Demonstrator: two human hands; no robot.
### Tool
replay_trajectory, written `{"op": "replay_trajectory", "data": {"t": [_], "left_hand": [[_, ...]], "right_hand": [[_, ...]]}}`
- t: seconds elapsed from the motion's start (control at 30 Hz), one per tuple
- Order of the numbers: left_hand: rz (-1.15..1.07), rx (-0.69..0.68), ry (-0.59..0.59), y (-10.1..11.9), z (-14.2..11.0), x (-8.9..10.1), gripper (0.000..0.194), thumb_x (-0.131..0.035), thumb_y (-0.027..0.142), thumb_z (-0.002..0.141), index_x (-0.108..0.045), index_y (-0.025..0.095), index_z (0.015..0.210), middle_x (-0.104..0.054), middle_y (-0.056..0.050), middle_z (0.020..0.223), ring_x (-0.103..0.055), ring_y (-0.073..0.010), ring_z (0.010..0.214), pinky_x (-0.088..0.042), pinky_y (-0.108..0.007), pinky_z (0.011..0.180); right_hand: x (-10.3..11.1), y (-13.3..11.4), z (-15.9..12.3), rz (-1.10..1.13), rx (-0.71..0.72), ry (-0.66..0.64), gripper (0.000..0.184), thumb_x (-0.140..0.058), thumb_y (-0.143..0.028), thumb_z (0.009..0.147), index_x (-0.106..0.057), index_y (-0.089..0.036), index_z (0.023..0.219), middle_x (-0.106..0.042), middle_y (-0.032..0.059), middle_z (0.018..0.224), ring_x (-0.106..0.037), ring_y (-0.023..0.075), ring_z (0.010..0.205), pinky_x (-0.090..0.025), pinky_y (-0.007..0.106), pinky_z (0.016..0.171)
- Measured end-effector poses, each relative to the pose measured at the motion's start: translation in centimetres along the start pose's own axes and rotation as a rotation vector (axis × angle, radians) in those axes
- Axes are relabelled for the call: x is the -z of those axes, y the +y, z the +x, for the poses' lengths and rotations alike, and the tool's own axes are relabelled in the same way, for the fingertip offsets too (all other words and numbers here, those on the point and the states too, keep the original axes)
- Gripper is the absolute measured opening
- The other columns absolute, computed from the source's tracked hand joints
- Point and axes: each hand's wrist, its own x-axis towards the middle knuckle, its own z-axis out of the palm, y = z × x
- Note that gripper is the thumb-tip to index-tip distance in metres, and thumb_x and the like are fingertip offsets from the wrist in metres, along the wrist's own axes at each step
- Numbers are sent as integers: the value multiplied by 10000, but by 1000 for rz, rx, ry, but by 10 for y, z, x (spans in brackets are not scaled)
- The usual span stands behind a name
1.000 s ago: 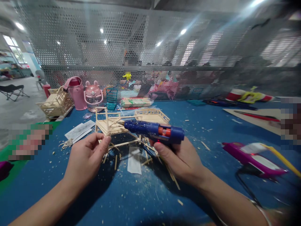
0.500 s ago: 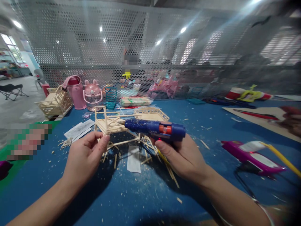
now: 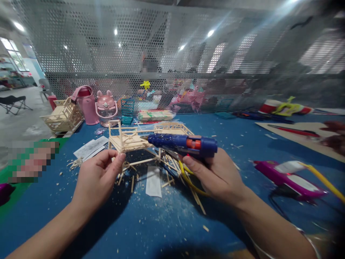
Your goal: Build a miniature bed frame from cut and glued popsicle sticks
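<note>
Between the thumb and fingers of my left hand (image 3: 99, 172) is the near left post of a small wooden stick model (image 3: 129, 144), a frame with a flat slatted top. My right hand (image 3: 215, 172) is wrapped round a dark blue glue gun (image 3: 172, 144) with an orange-red part in its side. The gun lies nearly level, its nozzle pointing left over the model's top. Whether the tip touches the wood I cannot tell. Behind the gun, part of another railed stick piece (image 3: 172, 127) is hidden.
Pliers with yellow handles (image 3: 185, 176) lie under my right hand among loose sticks. A purple and white tool (image 3: 291, 180) rests at the right, near another person's hand (image 3: 334, 133). Pink bottles (image 3: 87, 108) and a stick model (image 3: 63, 117) stand back left, before a perforated metal screen (image 3: 107, 54).
My right hand has drawn the glue gun a little to the right, and the nozzle has shifted along the model's top. My left hand keeps its hold almost unmoved.
</note>
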Motion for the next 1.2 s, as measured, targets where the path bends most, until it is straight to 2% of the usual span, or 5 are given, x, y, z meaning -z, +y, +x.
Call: {"op": "replay_trajectory", "data": {"t": [0.43,0.83,0.97,1.1,1.2], "left_hand": [[23,1,-25,-4,-2,-2,343,-467,496,811,-552,178,716,-479,36,522,-383,-94,454,-279,-207,437],[5,18,-20,-4,-1,-2,349,-474,506,803,-552,177,721,-483,36,530,-373,-92,453,-273,-209,437],[26,11,-15,-5,-1,-2,344,-475,503,801,-567,177,743,-490,33,538,-387,-99,466,-278,-212,447],[30,7,-14,-4,-1,-2,345,-472,500,800,-569,176,730,-502,30,538,-403,-102,470,-289,-210,452],[48,-20,-19,-3,0,-1,335,-449,480,816,-584,179,755,-481,38,526,-398,-106,470,-290,-209,450]], "right_hand": [[-4,-3,-1,-61,32,-11,208,-486,-310,832,-630,-175,897,-605,25,626,-568,186,593,-445,294,556],[0,-2,2,-66,66,-37,227,-488,-292,831,-638,-173,953,-650,39,736,-591,184,659,-466,290,609],[9,1,1,-81,83,-70,181,-499,-282,814,-639,-167,814,-618,23,638,-564,158,574,-441,261,521],[24,9,4,-41,48,120,140,-568,-311,758,-609,-178,739,-591,-2,609,-528,129,524,-425,241,495],[35,26,19,-181,-53,286,244,-565,-395,741,-566,-179,628,-526,-8,516,-464,121,462,-361,239,445]]}}
